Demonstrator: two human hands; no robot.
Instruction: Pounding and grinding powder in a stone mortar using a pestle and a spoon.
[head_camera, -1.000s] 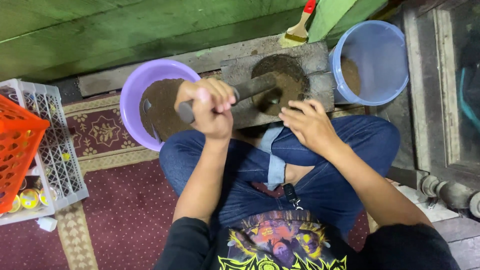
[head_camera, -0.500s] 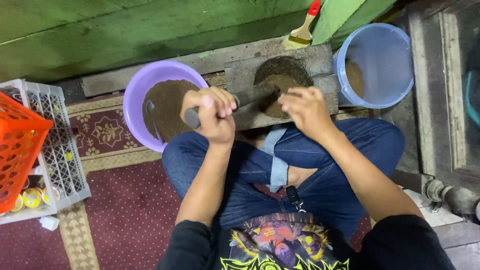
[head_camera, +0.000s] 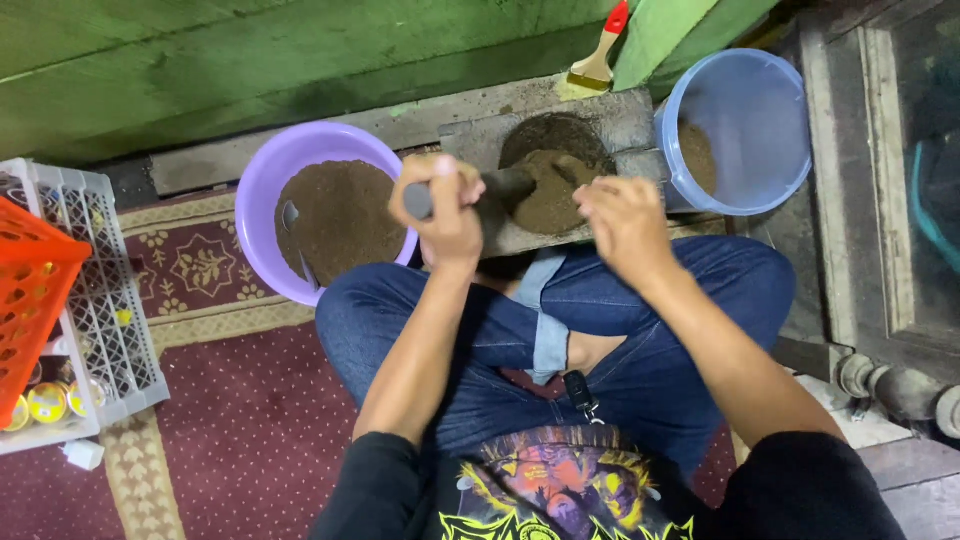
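Gripping one roller (head_camera: 500, 187), left hand (head_camera: 445, 210); right hand (head_camera: 622, 222) perhaps too; two tubs.

To your far left sits an orange crate (head_camera: 28, 300) nested over a white plastic lattice basket (head_camera: 105, 300), with small yellow-lidded jars (head_camera: 45, 402) showing under its near edge. A small white block (head_camera: 82, 454) lies just near the basket on the maroon patterned rug (head_camera: 240, 420). Along the far side runs a green wooden wall (head_camera: 250, 60). A brush with a red handle (head_camera: 600, 50) leans at its foot, far and right of centre. At the right stands a dark wooden frame (head_camera: 880, 200), with grey pipe fittings (head_camera: 895, 385) near its base.
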